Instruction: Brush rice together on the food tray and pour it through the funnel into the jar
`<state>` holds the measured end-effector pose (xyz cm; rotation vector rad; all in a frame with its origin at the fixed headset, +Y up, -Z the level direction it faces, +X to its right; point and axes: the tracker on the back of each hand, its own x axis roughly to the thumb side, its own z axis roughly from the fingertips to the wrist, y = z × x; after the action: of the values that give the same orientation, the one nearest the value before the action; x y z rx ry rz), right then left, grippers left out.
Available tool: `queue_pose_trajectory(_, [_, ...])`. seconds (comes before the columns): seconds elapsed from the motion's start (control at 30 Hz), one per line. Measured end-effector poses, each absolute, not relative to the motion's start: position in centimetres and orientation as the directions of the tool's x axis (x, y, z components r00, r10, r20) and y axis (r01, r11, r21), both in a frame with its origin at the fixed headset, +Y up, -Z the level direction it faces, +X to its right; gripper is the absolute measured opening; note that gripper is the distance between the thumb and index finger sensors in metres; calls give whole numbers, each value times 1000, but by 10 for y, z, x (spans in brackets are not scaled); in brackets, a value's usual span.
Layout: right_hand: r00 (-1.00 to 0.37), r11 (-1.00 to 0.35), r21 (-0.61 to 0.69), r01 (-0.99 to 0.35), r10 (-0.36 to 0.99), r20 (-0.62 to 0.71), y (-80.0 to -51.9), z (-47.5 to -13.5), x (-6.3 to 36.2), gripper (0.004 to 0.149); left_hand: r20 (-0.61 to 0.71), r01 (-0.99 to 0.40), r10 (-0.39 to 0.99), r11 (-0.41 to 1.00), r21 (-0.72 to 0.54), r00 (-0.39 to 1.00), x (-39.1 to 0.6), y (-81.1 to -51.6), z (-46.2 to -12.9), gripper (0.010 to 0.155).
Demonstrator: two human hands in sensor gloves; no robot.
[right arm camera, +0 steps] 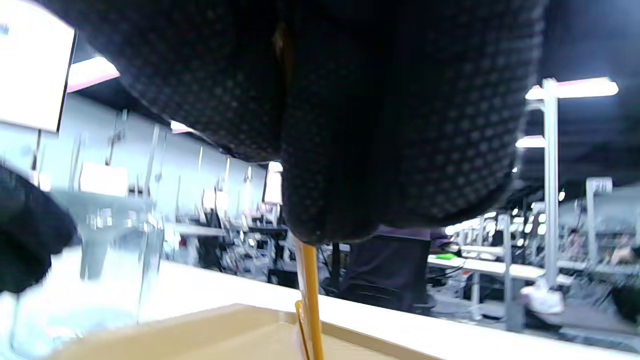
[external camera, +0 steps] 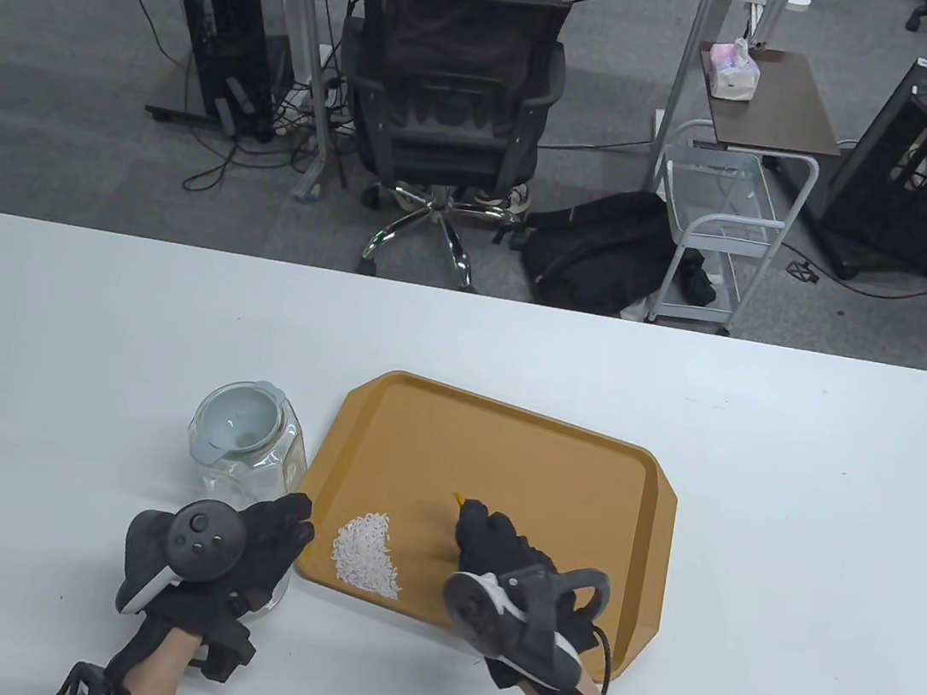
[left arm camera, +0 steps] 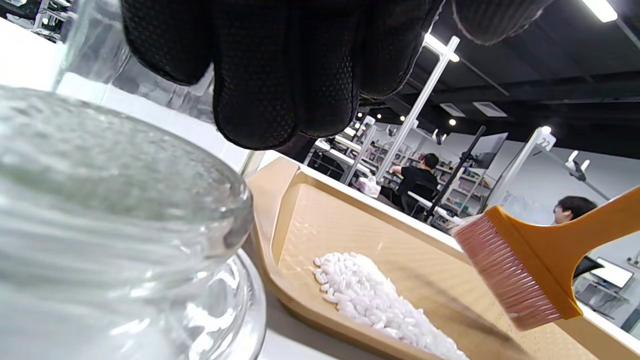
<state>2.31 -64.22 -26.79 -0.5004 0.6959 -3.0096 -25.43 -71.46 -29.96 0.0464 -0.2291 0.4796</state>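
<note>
A small heap of white rice (external camera: 368, 556) (left arm camera: 370, 295) lies in the near left corner of the orange tray (external camera: 500, 456) (left arm camera: 310, 210). The glass jar (external camera: 248, 472) stands just left of the tray with a pale funnel (external camera: 238, 419) in its mouth. My right hand (external camera: 481, 531) (right arm camera: 340, 200) grips an orange-handled brush (left arm camera: 530, 265) (external camera: 459, 499). Its bristles hang just above the tray, right of the rice. My left hand (external camera: 292, 526) (left arm camera: 260, 100) hovers between jar and tray corner with relaxed fingers, holding nothing.
A round glass piece (left arm camera: 100, 200) (external camera: 272, 596), seemingly the jar's lid, lies on the white table under my left hand. Beyond the table's far edge are an office chair (external camera: 454, 105), a black backpack (external camera: 598, 246) and a white cart (external camera: 721, 229).
</note>
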Motion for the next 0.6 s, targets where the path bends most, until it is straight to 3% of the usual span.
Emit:
queue_pose_trajectory(0.07, [-949,-915,-401,-37,-94,301,-637,-273,-3,47,231,-477,465,879,-2,855,-256,-712,-299,58])
queue_pose_trajectory(0.27, [-964,-968,-227,-107,45,263,-633,-290,-50,54,230,-514,495,857,29,838,-265,-704,-296,59])
queue_pose_trajectory(0.6, [-956,-978,-137,-158,117,268,-629,-309,-94,49,208,-541,520,839,57,828,-278,-700,-296,59])
